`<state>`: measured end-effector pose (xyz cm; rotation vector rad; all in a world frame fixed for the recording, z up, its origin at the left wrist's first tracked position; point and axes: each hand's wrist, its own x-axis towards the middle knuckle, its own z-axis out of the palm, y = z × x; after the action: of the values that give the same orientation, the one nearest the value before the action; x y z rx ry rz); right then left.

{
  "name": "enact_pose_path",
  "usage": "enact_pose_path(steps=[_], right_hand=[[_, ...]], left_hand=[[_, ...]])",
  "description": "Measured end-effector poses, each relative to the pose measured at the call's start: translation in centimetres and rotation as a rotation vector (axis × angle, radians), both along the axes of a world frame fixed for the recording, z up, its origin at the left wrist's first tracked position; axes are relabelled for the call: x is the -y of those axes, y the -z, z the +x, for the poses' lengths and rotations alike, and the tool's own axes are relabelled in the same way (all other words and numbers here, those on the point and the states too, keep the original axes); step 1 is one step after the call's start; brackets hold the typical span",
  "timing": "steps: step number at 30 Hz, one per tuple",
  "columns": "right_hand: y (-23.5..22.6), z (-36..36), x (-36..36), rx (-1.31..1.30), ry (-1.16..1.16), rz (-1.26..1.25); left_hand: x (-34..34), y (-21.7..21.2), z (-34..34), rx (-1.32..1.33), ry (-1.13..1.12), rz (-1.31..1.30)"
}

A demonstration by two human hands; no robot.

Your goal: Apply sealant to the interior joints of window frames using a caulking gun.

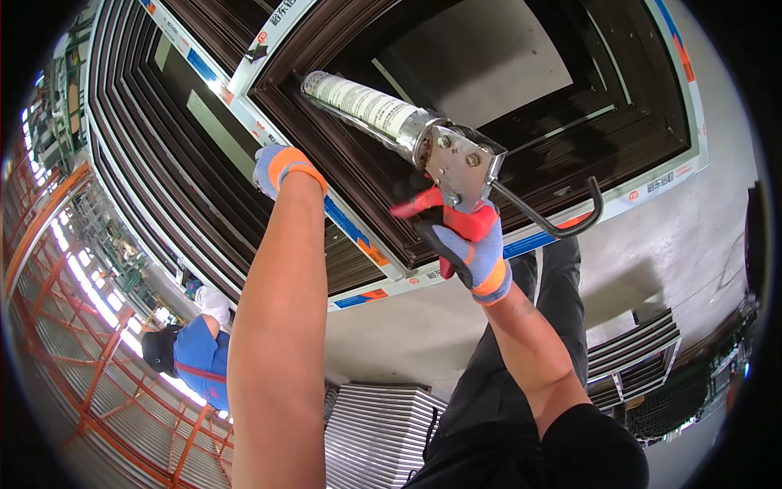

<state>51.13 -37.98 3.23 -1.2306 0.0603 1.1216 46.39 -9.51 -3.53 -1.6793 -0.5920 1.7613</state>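
My right hand (471,244), in a blue glove with an orange cuff, grips the red handle of a metal caulking gun (456,159). Its white sealant tube (358,102) points up and left, the tip lying on the dark brown window frame (366,175). The gun's hooked rod (562,220) sticks out to the right. My left hand (281,167), gloved the same way, reaches up and rests on the white taped edge of the frame (346,232), to the left of the tube. Its fingers are hidden behind the wrist.
Another dark frame (155,155) lies to the left. A person in a blue shirt and dark cap (191,346) bends at the lower left beside orange railings (98,375). Stacked silver profiles (379,432) and dark ones (631,359) sit on the grey floor (709,244).
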Motion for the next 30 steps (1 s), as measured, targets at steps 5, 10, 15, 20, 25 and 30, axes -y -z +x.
enact_pose_path(steps=[5, 10, 15, 20, 25, 30], right_hand=[[-2.7, 2.8, 2.7, 0.149, -0.036, 0.048], [-4.4, 5.4, 9.1, 0.213, -0.005, -0.17], [-2.0, 8.6, 18.0, 0.408, -0.103, -0.21], [-2.6, 12.0, 18.1, 0.257, 0.059, -0.227], [-2.2, 13.5, 19.2, 0.273, 0.03, -0.217], [-3.2, 14.4, 21.3, 0.264, 0.014, -0.27]], left_hand=[[-3.5, 2.9, -4.1, 0.364, -0.204, 0.215], [-1.5, 3.8, -3.7, 0.708, -0.525, 0.417], [-2.2, 4.1, -3.9, 0.641, -0.575, 0.39], [-1.0, 2.2, -3.1, 0.768, -0.563, 0.492], [-0.5, 3.7, -3.2, 1.093, -0.733, 0.767], [0.3, 6.4, -1.8, 1.152, -0.813, 0.696]])
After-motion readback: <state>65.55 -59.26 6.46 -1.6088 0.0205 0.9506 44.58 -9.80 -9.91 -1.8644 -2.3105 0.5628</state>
